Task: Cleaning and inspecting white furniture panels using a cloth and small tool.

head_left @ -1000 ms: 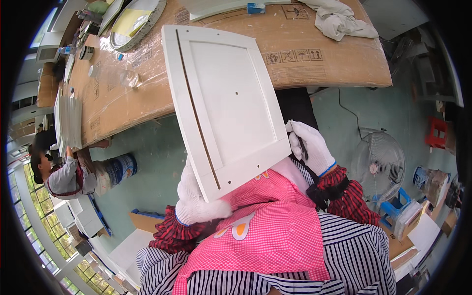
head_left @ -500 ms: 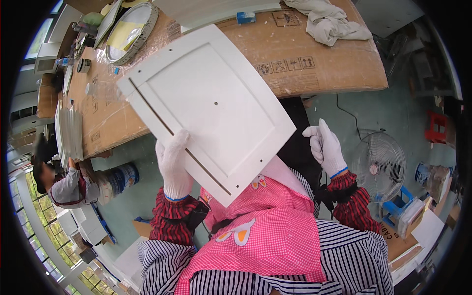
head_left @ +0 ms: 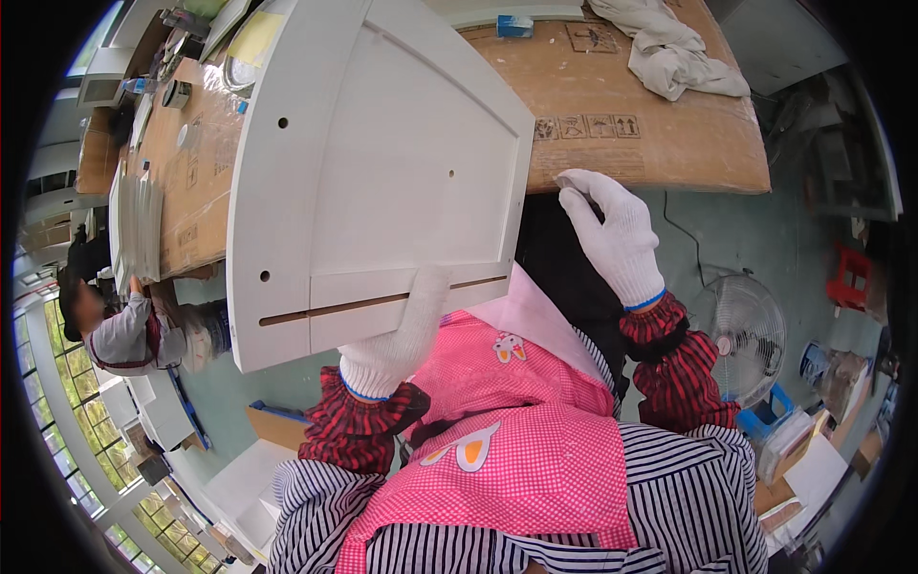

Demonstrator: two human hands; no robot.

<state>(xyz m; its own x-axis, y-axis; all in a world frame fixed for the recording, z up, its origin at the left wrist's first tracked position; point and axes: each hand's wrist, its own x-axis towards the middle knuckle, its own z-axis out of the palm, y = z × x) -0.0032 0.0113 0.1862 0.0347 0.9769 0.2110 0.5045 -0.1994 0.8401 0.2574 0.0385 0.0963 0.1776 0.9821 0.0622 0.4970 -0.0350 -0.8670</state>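
Note:
A white framed panel [head_left: 392,163] with a recessed middle, a long narrow slot and several small round holes is held up tilted before me. My left hand [head_left: 397,325], in a white knit glove, grips its lower edge beside the slot; the thumb lies on the face, and the other fingers are hidden behind the panel. To the right of the panel, my right hand [head_left: 617,234], also gloved, hovers by the table's near edge. Its fingers are bent, with the thumb apart, and I see nothing in it.
The cardboard-covered table [head_left: 660,158] holds a crumpled cloth [head_left: 665,48], a small blue box [head_left: 514,26] and a stack of white boards [head_left: 137,225]. At the left a co-worker [head_left: 134,330] stands by that stack. A floor fan [head_left: 746,340] and a red stool [head_left: 851,277] are on the right.
The panel has turned and come up closer, its slot edge swinging from slanting to nearly level at the bottom. My right hand has moved up and left toward the table edge.

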